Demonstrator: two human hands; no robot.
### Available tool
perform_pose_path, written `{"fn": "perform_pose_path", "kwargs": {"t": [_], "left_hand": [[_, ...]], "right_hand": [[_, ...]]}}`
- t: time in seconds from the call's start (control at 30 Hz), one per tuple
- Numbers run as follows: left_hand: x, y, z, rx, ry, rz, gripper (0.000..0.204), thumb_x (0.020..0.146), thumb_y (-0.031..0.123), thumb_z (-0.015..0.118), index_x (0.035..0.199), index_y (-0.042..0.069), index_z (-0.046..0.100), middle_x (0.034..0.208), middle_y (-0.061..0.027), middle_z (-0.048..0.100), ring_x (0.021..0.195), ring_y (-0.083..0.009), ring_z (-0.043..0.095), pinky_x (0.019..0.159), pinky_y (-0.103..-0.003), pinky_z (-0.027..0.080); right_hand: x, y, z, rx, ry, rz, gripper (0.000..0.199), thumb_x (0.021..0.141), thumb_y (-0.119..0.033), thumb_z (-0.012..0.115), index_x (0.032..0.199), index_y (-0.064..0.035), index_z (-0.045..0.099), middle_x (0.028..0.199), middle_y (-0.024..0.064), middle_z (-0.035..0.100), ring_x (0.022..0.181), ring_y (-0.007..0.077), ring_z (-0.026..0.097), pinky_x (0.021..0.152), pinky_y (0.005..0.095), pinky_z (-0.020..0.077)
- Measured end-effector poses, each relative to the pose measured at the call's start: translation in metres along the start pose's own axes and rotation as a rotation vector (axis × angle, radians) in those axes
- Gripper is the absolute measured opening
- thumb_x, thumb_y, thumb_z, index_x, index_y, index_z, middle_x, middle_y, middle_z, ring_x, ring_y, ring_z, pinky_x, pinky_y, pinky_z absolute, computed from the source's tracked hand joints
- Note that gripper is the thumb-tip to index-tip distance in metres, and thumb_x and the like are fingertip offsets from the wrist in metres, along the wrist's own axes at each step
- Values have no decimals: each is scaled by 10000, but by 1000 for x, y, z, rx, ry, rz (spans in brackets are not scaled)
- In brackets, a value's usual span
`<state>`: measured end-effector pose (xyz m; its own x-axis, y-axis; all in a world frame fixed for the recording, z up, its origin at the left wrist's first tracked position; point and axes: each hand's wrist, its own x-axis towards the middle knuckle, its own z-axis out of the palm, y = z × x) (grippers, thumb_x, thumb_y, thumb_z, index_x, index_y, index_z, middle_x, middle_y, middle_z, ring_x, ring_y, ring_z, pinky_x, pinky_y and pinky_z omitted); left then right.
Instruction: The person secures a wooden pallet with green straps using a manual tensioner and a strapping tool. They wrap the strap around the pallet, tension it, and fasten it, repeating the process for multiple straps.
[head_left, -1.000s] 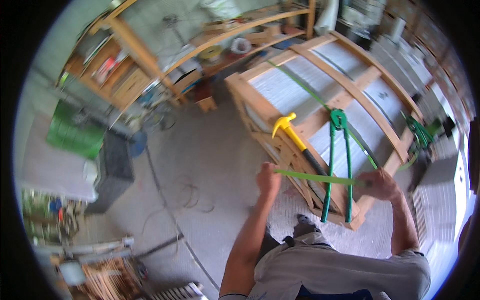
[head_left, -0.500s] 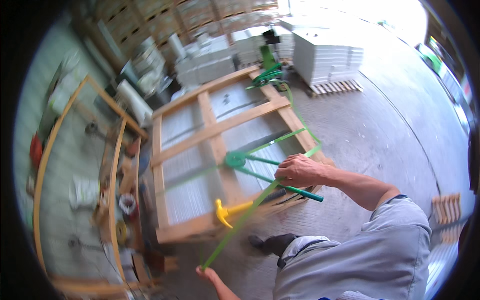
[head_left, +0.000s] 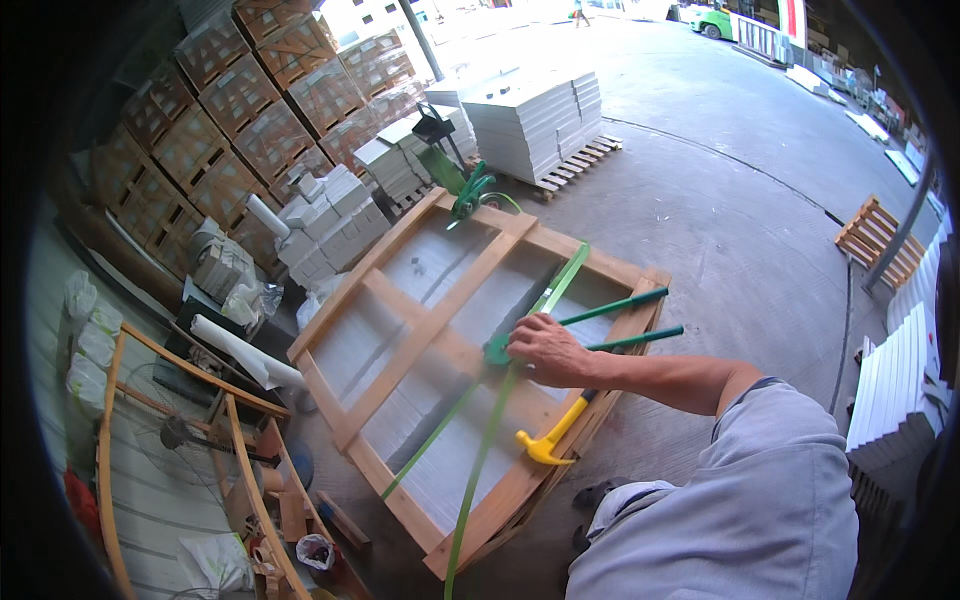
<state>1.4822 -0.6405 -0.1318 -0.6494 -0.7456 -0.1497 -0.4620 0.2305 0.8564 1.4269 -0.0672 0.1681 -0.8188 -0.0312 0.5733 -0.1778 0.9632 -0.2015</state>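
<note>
My right hand (head_left: 548, 350) reaches over the wooden crate (head_left: 437, 315), its fingers closed on a green strap (head_left: 487, 450). The strap runs from the hand down past the lower edge and also over the crate's far right side. Right by the fingers lies the round green head of a long-handled strapping tool (head_left: 497, 347). Its two green handles (head_left: 640, 338) point right, and my hand partly covers its head. A yellow claw hammer (head_left: 545, 447) rests on the crate's near right board, its grip toward the tool. My left hand is out of view.
A green strap cart (head_left: 467, 190) stands at the crate's far corner. Behind it are stacked white panels (head_left: 530, 125) on a pallet and tall piles of wooden crates (head_left: 235, 95). Wooden frames (head_left: 240, 450) and a fan (head_left: 175, 433) stand to the left; another pallet (head_left: 880, 240) leans at right.
The view has swung to the right. My right hand has moved from beside the tool's handles to its round head. My left hand, which held the strap's lower end, has left the picture.
</note>
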Motion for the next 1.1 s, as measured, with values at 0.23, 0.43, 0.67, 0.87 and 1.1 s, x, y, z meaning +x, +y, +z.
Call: {"fn": "perform_pose_path", "kwargs": {"t": [0.23,0.43,0.67,0.87,1.1], "left_hand": [[126,41,-38,119,-197,-52,444,924,366,465,1026,-46,596,881,-209,624,746,-304,618,604,-410,483],[169,116,-61,508,-195,556,470,965,377,411,941,-54,599,896,-248,617,830,-426,594,719,-497,448],[144,187,-86,439,-404,940,270,938,274,481,830,36,544,910,-159,587,821,-382,600,669,-479,472],[168,194,-78,481,-501,988,206,929,258,499,859,65,509,944,-141,585,757,-408,606,628,-501,484],[245,198,-42,583,-626,970,227,955,261,443,868,63,512,945,-151,573,792,-403,601,672,-496,483]], "right_hand": [[-33,-130,82,-174,116,360,463,742,-274,676,1100,-2,564,1249,192,493,1164,360,465,966,451,397],[-90,-317,158,668,-619,602,313,876,-286,628,1029,-13,633,862,99,662,770,217,651,737,358,524],[-47,-473,211,1430,-705,1105,459,919,-318,587,1242,4,536,1110,124,623,902,191,637,769,322,535],[13,-491,229,1798,-532,849,380,935,-242,512,1260,-43,522,1165,104,601,921,189,643,846,328,511],[73,-492,269,1724,-344,1008,410,994,-337,427,1099,13,612,1029,123,646,873,202,646,819,326,521]]}}
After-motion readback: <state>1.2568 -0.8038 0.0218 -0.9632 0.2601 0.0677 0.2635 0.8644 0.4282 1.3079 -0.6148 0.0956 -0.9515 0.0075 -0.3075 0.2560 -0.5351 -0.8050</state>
